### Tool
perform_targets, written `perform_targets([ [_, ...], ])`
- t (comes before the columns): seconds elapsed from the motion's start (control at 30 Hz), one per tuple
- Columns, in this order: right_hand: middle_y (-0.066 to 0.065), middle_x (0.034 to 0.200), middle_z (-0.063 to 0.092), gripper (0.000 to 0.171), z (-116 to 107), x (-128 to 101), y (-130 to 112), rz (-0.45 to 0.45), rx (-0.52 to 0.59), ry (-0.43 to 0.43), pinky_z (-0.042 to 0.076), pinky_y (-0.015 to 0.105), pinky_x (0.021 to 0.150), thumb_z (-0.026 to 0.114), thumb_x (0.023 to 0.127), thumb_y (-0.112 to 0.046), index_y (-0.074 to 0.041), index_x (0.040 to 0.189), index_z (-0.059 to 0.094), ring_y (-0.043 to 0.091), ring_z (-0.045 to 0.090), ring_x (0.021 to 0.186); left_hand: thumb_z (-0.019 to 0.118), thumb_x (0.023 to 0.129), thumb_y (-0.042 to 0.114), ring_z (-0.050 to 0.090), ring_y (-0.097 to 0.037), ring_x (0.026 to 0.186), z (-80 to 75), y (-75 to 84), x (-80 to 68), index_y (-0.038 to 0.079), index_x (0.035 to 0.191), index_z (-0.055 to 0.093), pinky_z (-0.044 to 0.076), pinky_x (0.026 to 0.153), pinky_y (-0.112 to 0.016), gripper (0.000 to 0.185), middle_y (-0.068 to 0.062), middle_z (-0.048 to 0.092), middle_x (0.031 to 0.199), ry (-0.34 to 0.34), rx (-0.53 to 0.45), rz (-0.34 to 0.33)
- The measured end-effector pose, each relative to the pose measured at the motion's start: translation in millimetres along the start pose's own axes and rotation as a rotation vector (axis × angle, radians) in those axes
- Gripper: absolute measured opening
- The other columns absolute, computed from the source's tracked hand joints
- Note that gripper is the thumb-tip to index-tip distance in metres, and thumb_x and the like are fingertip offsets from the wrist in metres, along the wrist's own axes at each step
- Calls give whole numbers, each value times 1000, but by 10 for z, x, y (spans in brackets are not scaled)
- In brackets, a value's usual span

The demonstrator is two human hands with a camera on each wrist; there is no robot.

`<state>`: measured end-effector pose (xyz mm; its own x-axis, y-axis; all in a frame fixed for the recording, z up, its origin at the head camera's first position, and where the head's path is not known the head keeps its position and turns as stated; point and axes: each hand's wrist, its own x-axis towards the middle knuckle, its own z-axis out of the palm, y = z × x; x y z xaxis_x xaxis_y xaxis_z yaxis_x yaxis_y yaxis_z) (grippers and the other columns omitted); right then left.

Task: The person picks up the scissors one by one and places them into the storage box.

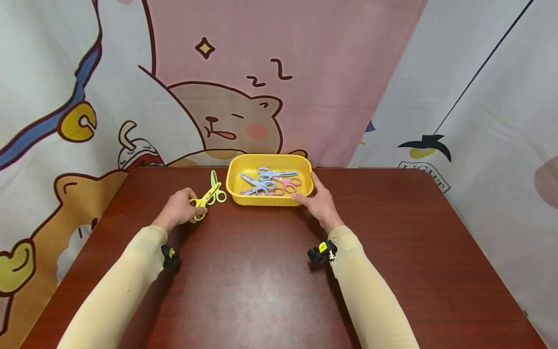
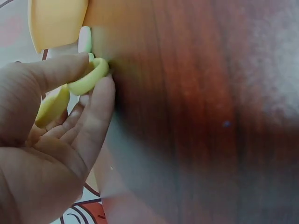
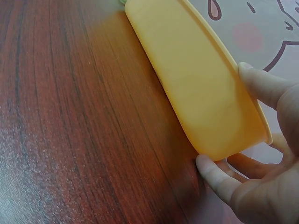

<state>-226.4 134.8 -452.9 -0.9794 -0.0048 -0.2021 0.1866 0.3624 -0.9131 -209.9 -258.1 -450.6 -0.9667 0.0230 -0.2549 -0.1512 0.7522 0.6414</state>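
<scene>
My left hand pinches the handle loops of yellow scissors on the table, left of a yellow tray. The wrist view shows the fingers and thumb round a yellow loop. Green scissors lie just beyond, beside the tray. Inside the tray lie blue scissors, a second blue pair and pink scissors. My right hand grips the tray's right front corner, thumb on the rim and fingers along the outer wall.
The dark red wooden table stretches toward me, bare between my two forearms. A cartoon-printed cloth hangs close behind the tray along the table's far edge.
</scene>
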Motion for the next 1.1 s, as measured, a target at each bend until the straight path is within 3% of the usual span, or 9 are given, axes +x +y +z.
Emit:
perform_targets([
  [0.23,7,172,21,100,9,-2,5,-6,1,3,15,49,128,82,90,-27,-29,167,17,28,20,156,76,93,7,71,-17,63,38,-63,-23,-6,105,48,63,61,-33,33,-24,58,97,42,-135,33],
  [0.57,8,172,20,101,4,-5,14,11,-8,-6,20,51,127,80,91,-30,-30,167,15,30,23,155,71,95,2,72,-20,75,51,-124,-74,-9,113,44,64,64,-37,34,-30,55,108,100,-296,51],
  [1.1,6,172,21,99,7,-10,1,1,-24,0,18,52,127,80,92,-30,-30,167,15,29,22,155,69,97,1,70,-23,79,26,-86,-122,-8,121,44,64,66,-39,36,-28,54,113,157,-378,84],
])
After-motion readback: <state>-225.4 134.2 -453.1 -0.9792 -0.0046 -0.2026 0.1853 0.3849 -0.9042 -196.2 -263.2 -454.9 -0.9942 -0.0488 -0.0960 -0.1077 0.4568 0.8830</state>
